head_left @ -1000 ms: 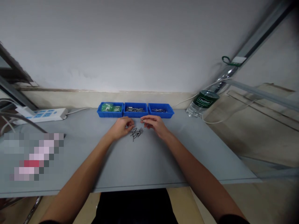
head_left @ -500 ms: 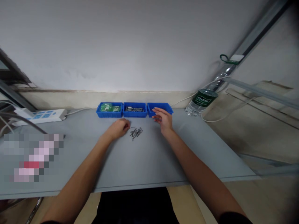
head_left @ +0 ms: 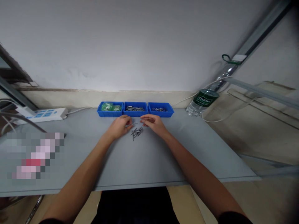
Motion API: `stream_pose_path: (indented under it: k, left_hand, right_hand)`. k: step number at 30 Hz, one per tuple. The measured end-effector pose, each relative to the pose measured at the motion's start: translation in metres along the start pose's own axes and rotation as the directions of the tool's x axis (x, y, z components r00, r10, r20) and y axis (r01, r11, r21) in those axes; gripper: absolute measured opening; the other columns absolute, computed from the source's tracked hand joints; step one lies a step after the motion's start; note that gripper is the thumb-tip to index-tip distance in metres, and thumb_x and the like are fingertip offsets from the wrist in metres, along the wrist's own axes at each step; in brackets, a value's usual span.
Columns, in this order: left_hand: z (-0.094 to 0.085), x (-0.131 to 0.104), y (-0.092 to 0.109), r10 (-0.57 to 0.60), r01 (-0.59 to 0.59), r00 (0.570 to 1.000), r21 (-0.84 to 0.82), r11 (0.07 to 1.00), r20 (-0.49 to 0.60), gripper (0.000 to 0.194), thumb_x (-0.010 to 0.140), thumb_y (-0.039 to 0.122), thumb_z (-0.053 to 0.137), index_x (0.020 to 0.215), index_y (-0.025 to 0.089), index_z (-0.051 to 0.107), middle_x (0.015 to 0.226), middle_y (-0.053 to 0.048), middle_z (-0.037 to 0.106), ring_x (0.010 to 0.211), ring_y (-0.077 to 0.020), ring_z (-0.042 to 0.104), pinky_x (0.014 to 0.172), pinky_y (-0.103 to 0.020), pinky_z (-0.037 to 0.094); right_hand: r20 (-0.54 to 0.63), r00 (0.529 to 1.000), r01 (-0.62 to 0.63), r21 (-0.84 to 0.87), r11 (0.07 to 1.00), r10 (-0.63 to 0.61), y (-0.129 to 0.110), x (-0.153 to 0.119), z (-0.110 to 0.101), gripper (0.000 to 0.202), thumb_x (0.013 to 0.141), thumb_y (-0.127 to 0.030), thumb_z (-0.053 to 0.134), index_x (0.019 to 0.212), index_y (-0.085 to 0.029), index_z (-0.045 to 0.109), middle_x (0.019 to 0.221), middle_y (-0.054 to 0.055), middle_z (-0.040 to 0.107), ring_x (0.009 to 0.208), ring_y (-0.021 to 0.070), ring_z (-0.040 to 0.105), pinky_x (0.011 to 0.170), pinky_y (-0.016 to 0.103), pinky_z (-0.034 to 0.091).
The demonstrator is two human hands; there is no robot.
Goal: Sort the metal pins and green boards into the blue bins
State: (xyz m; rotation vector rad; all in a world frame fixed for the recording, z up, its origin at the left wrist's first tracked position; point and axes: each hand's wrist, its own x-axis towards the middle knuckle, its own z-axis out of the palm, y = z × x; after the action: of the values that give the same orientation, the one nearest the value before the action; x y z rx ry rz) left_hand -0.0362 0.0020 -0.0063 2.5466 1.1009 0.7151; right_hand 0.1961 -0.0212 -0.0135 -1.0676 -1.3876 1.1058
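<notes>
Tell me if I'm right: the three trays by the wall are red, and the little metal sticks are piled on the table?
Not quite: the head view shows three blue trays by the wall, not red ones. The little metal sticks are piled on the table.

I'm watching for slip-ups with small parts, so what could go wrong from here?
The thin metal pin sticks out of the left hand's fingertips, so it might slip and get lost in the similar-looking pile just below.

That pile lies loose on the bare table, close to both hands, so a brush from the left or the right hand could scatter it.

The middle bin and right bin sit side by side; a small piece could land in the wrong one.
</notes>
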Motion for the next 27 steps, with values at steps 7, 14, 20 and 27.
stream_pose_path:
  k: [7,14,20,27]
  left_hand:
    - [0.0,0.001,0.004,0.039,-0.038,0.999,0.03,0.999,-0.033,0.015,0.09,0.026,0.067,0.079,0.019,0.06,0.084,-0.004,0.064,0.073,-0.0173,0.057,0.067,-0.029,0.042]
    - [-0.004,0.001,0.006,0.07,-0.07,0.997,-0.038,0.997,0.008,0.008,0.09,0.025,0.066,0.086,0.018,0.067,0.086,-0.005,0.069,0.079,-0.0187,0.062,0.073,-0.03,0.047]
    - [-0.007,-0.001,0.002,0.082,-0.073,0.982,-0.058,0.996,0.173,0.01,0.088,0.023,0.064,0.089,0.018,0.072,0.088,-0.007,0.072,0.08,-0.0204,0.064,0.075,-0.032,0.048]
    - [0.0,-0.001,-0.009,0.121,-0.108,0.963,-0.067,0.992,0.239,0.013,0.084,0.014,0.059,0.084,0.018,0.071,0.081,-0.005,0.07,0.073,-0.0176,0.061,0.07,-0.029,0.047]
  right_hand:
    - [0.177,0.983,-0.045,0.02,0.999,0.041,-0.001,-0.005,0.006,0.023,0.068,-0.035,0.084,0.088,-0.024,0.083,0.075,0.002,0.077,0.07,0.0181,0.072,0.072,0.032,0.057]
    - [0.127,0.99,-0.062,0.045,0.997,0.056,0.001,-0.002,0.002,0.022,0.067,-0.039,0.085,0.083,-0.024,0.083,0.074,0.003,0.078,0.066,0.0169,0.069,0.07,0.032,0.055]
    - [-0.088,0.996,-0.004,0.064,0.998,0.01,-0.001,0.005,-0.012,0.022,0.066,-0.04,0.084,0.081,-0.024,0.082,0.08,0.006,0.08,0.069,0.0178,0.068,0.066,0.032,0.052]
    - [-0.483,0.875,0.043,0.125,0.991,0.023,0.008,0.014,-0.03,0.039,0.065,-0.041,0.084,0.099,-0.023,0.079,0.108,0.008,0.079,0.08,0.0196,0.073,0.067,0.032,0.055]
